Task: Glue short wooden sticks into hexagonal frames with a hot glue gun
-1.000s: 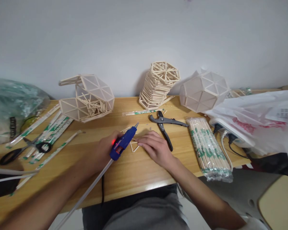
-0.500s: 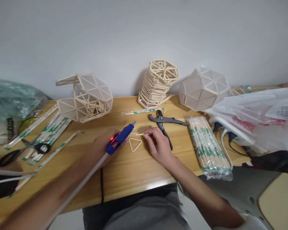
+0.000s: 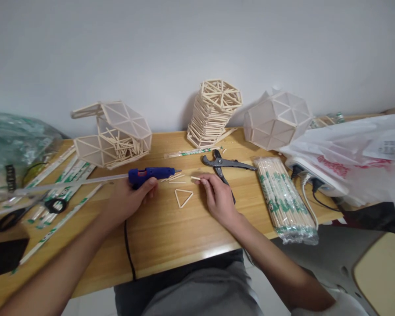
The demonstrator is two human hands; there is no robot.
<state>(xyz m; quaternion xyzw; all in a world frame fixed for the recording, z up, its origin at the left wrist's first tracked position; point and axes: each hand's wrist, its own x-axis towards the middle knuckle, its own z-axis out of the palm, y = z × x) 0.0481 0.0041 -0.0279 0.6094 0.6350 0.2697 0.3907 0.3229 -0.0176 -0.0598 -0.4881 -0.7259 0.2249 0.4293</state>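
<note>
My left hand (image 3: 133, 193) is wrapped round a blue glue gun (image 3: 151, 174), whose tip points right above the wooden table (image 3: 171, 237). A long white glue stick trails from its back end. Between the fingertips of my right hand (image 3: 219, 197) is a short wooden stick (image 3: 195, 178). A small triangle of sticks (image 3: 183, 198) lies flat between my hands. Several short loose sticks (image 3: 177, 177) lie just beyond it, near the gun's tip. Black-handled cutters (image 3: 228, 163) lie open beyond my right hand.
At the back stand an open stick frame (image 3: 113, 136), a stacked stick tower (image 3: 213, 114) and a covered polyhedron (image 3: 278, 120). On the right lie packed chopsticks (image 3: 286, 197) and a power strip (image 3: 316, 175); on the left, scissors (image 3: 29, 210) and wrapped chopsticks (image 3: 66, 188).
The glue gun has turned from pointing up and right to nearly level, moving left with my left hand. The loose sticks now show. The stick in my right hand has shifted slightly.
</note>
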